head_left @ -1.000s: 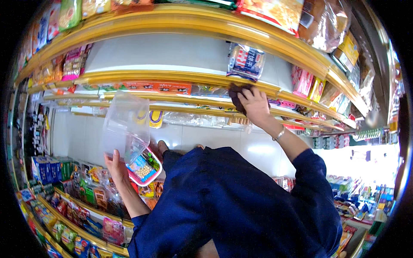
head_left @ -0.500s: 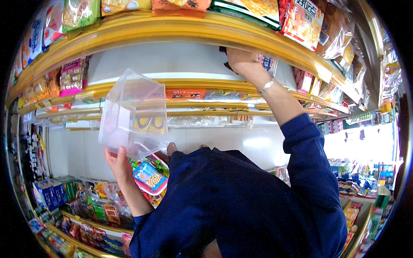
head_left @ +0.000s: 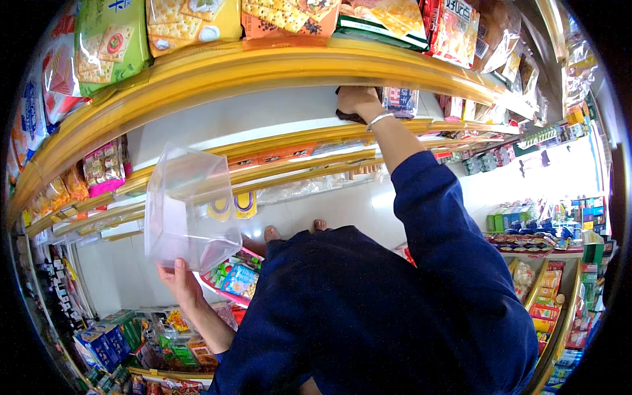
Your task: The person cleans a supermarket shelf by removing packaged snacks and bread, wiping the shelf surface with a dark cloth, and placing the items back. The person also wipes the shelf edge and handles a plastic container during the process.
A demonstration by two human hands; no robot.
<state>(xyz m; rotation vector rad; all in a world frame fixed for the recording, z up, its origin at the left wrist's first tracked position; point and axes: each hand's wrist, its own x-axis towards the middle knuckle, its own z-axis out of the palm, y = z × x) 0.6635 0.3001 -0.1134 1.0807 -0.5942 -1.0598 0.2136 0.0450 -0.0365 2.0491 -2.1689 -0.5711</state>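
Note:
My left hand (head_left: 180,282) grips the lower end of a clear plastic bin (head_left: 191,210), thumb on the near side. The bin is tilted, with nothing visible inside. My right hand (head_left: 359,103) reaches under the upper shelf and presses a dark cloth-like thing (head_left: 349,117) onto the white lower shelf (head_left: 250,108). Its fingers are partly hidden behind the dark thing. A blue-and-white snack pack (head_left: 400,102) stands just right of that hand.
Biscuit packs, including a green one (head_left: 112,43), line the yellow-edged upper shelf (head_left: 276,66) above my right arm. A pink-rimmed tray of snack packs (head_left: 230,280) lies beside my left forearm. Stocked shelves (head_left: 550,296) stand at the right and behind me.
The view has shifted, and the upper shelf's packs show more. In the picture, my right hand sits slightly further left. The bin in my left hand has come lower.

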